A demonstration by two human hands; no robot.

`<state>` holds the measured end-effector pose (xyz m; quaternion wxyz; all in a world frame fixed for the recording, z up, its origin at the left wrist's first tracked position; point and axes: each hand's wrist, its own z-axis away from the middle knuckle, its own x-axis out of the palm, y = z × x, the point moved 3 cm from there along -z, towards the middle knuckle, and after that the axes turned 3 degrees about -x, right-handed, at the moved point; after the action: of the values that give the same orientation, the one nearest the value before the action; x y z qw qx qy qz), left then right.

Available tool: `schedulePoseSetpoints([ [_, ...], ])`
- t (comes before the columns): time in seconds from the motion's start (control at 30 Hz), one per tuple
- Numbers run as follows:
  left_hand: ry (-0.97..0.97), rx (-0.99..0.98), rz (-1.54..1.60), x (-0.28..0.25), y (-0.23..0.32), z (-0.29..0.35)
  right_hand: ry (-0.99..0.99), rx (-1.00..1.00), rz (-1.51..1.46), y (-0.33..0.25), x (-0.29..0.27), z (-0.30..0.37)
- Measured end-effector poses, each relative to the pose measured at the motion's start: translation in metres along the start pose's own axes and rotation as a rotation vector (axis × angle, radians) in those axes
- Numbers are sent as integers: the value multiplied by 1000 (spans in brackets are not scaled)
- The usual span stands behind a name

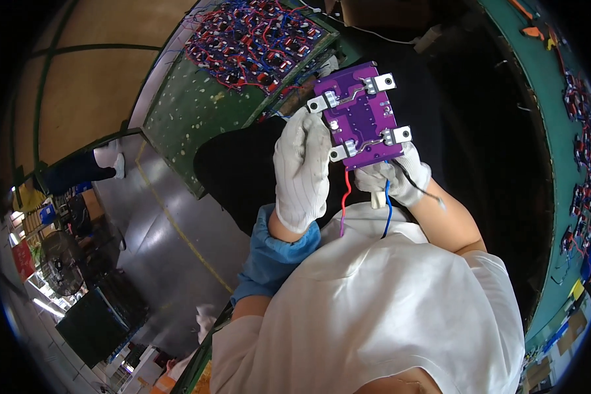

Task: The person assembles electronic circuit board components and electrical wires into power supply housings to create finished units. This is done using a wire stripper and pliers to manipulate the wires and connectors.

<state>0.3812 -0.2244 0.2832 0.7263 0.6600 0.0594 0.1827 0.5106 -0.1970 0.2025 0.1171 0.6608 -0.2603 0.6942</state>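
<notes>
A purple circuit board (362,119) is held up in front of my chest, tilted slightly, its several silver metal tabs sticking out past both sides. My left hand (302,167), in a white glove, lies along the board's left edge with its fingers together; its thumb is hidden. From below and behind the lower right corner, my right hand (404,176), also gloved, grips the same board, most of its fingers covered by it. A red wire (346,194), a blue wire (389,203) and a black wire (414,180) hang from the lower edge.
A large pile of wired circuit boards (249,43) covers part of a worn green table (190,125) at the far left. More wired boards (581,164) line a green bench (538,85) on the right. A fan (62,262) and a person's leg (88,171) show at left.
</notes>
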Motion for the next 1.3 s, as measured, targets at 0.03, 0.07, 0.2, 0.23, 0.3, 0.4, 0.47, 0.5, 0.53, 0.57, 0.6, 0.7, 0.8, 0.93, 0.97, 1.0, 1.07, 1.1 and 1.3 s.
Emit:
schedulePoseSetpoints([
  [0.03, -17, -3, 11, 3, 2, 3, 0, 86, -102, 0, -7, -2],
  [0.07, -20, -3, 19, 7, 5, 6, 0, 172, -204, 2, -12, -2],
  [0.2, -79, 234, -326, 16, 13, 9, 364, 159, -293, 10, -25, -12],
  [0.23, -82, 213, -254, 15, 7, 10, 477, 156, -328, 12, -30, -12],
  [0.3, -104, 141, -258, 14, 8, 11, 227, 159, -336, 9, -27, -11],
  [0.4, -77, 266, -287, 14, -3, 9, 158, 149, -263, 11, -42, -10],
  [0.47, -69, 277, -331, 13, 0, 10, 142, 70, -167, 6, -35, -16],
  [0.5, -64, 290, -374, 13, 1, 10, 139, 68, -165, 5, -36, -16],
  [0.53, -65, 294, -374, 13, 1, 12, 132, 66, -198, 5, -36, -15],
  [0.57, -53, 250, -331, 13, -2, 13, 125, 65, -230, 5, -35, -13],
  [0.6, -41, 206, -289, 12, -4, 14, 122, 64, -228, 5, -29, -14],
  [0.7, -66, 189, -210, 12, -6, 14, 48, 24, -501, 2, -10, -23],
  [0.8, -68, 171, -178, 10, -5, 13, 481, -61, -212, 0, -4, -21],
  [0.93, -34, 97, -131, 7, -2, 5, 176, 39, -230, -2, -7, -13],
  [0.97, 24, 82, -73, 5, -2, 3, 75, 70, -235, -2, -7, -10],
  [1.0, 45, 0, -86, -3, 0, 2, -30, 102, -244, 0, -6, -9],
  [1.07, 50, 15, -71, -15, -14, -3, -93, -11, 72, -2, -7, -12],
  [1.1, 55, 12, -80, -16, -16, -4, -44, -37, 113, -2, -4, -13],
  [1.3, 96, -5, 78, -29, -31, -2, 267, -53, 216, 2, 7, -13],
])
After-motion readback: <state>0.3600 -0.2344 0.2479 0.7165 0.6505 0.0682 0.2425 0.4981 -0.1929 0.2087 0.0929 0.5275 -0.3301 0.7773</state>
